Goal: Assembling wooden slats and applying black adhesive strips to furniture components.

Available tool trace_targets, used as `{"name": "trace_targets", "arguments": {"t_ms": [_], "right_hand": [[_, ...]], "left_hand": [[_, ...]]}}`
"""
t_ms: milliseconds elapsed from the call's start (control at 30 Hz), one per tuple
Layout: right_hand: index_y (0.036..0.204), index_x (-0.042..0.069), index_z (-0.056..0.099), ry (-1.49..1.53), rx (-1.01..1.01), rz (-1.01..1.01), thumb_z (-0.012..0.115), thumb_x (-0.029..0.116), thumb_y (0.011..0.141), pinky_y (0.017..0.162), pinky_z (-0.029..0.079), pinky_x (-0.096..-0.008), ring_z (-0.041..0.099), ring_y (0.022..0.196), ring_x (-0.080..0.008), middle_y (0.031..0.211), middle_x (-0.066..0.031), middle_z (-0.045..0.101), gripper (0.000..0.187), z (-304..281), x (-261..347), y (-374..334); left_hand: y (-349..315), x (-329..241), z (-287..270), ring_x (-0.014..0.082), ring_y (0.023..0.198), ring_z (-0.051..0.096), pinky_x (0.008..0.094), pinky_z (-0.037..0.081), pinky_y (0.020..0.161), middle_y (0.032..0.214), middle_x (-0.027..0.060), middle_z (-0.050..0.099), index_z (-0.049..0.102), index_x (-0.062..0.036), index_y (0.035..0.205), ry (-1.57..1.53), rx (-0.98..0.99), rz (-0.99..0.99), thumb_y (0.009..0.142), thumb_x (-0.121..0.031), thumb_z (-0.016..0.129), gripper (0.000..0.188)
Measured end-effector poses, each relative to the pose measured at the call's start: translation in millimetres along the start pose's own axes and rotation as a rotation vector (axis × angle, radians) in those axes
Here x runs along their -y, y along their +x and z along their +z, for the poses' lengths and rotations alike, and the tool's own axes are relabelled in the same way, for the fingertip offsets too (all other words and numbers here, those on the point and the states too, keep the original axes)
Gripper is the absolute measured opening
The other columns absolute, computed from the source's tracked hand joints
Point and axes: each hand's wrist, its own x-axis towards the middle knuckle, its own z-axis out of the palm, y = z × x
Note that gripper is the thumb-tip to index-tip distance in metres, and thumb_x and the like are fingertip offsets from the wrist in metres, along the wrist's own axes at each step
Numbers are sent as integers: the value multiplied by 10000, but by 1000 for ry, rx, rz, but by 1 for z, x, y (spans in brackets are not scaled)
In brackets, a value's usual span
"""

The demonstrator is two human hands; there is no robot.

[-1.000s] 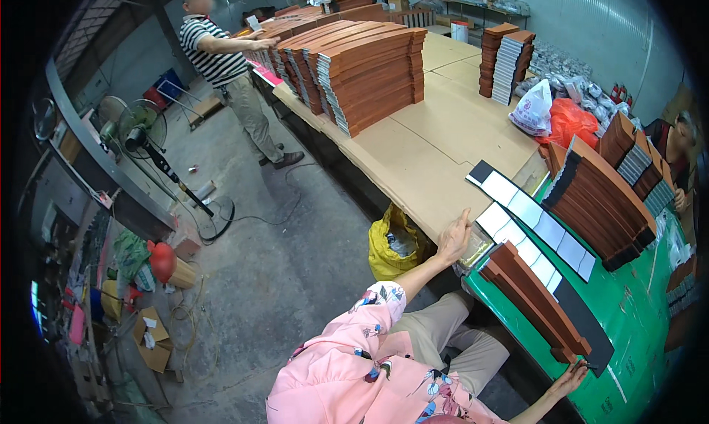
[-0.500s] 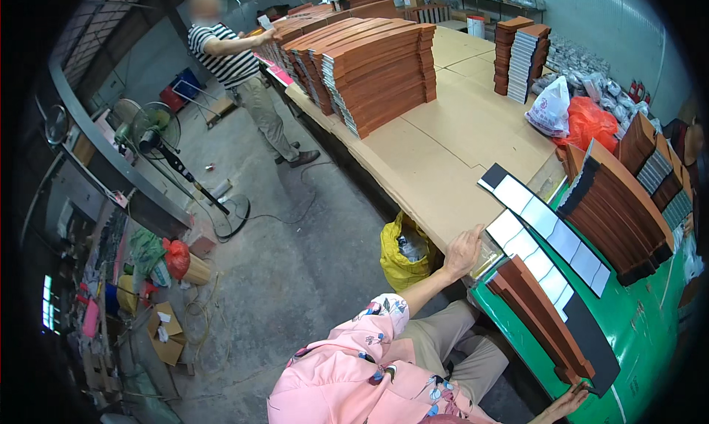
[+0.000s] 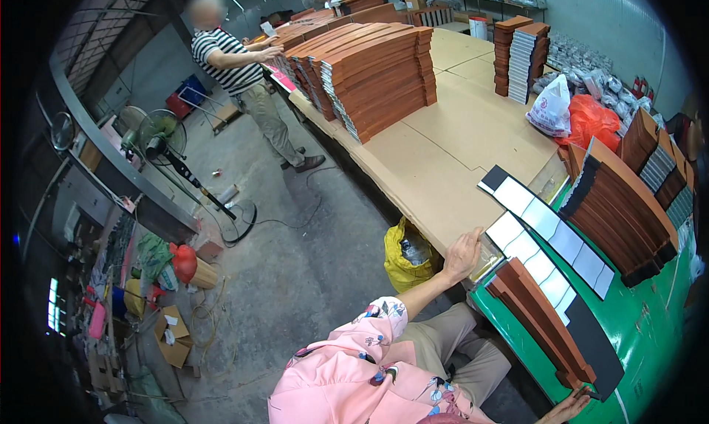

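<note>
My left hand (image 3: 463, 254) rests at the table's near corner, fingers stretched toward the upper end of a black curved strip with white panels (image 3: 528, 245). At the bottom right, my right hand (image 3: 567, 408) has its fingers closed at the lower end of a reddish-brown curved moulding piece (image 3: 543, 324); its fingertips are partly hidden. The brown piece lies along the near side of the panelled strip, whose black lower end (image 3: 594, 354) shows beside it. A second black strip with white panels (image 3: 550, 228) lies just beyond, roughly parallel.
Green sheeting (image 3: 642, 328) covers this table end, with cardboard (image 3: 450, 151) farther along. Brown curved pieces stand stacked at right (image 3: 620, 214) and at the far left (image 3: 380, 81). A yellow sack (image 3: 406, 265) hangs below the edge. A person in stripes (image 3: 240, 62) stands beyond; a fan (image 3: 166, 140) is left.
My view has shifted slightly. Both hands stay at nearly the same spots on the pieces. The striped-shirt person's arms have moved over the far stack.
</note>
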Motion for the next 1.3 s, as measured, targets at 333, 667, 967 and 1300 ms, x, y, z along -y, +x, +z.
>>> {"name": "trace_targets", "arguments": {"t_ms": [333, 667, 967, 1300], "right_hand": [[1129, 12, 488, 19, -17, 9, 514, 267, 922, 864, 426, -403, 520, 947, -250, 1051, -168, 544, 330, 4, 0, -1], [1112, 7, 503, 70, -54, 20, 508, 268, 926, 822, 444, -398, 528, 918, -260, 1028, -179, 548, 321, 21, 14, -5], [1083, -4, 520, -138, -51, -70, 505, 270, 928, 793, 453, -393, 538, 893, -266, 1016, -178, 553, 315, 5, -1, -1], [1063, -9, 530, -492, -13, -235, 508, 273, 928, 780, 456, -386, 543, 884, -266, 1009, -176, 556, 314, -27, -27, 6]], "left_hand": [[-1, 2, -2, 283, 807, 578, 383, 467, 693, 862, 116, 578, 420, -55, 1221, 14, -6, 6, 788, -44, 562, 456], [-1, 0, -3, 288, 829, 576, 388, 466, 707, 891, 122, 581, 418, -50, 1220, -2, 9, -2, 787, -41, 557, 456], [-3, 2, 0, 285, 835, 575, 391, 466, 714, 884, 115, 577, 423, -48, 1209, 5, 22, -17, 783, -41, 561, 447], [-1, 0, 0, 295, 824, 567, 397, 459, 700, 898, 139, 574, 412, -39, 1206, 27, -6, 27, 797, -50, 547, 431]]}}
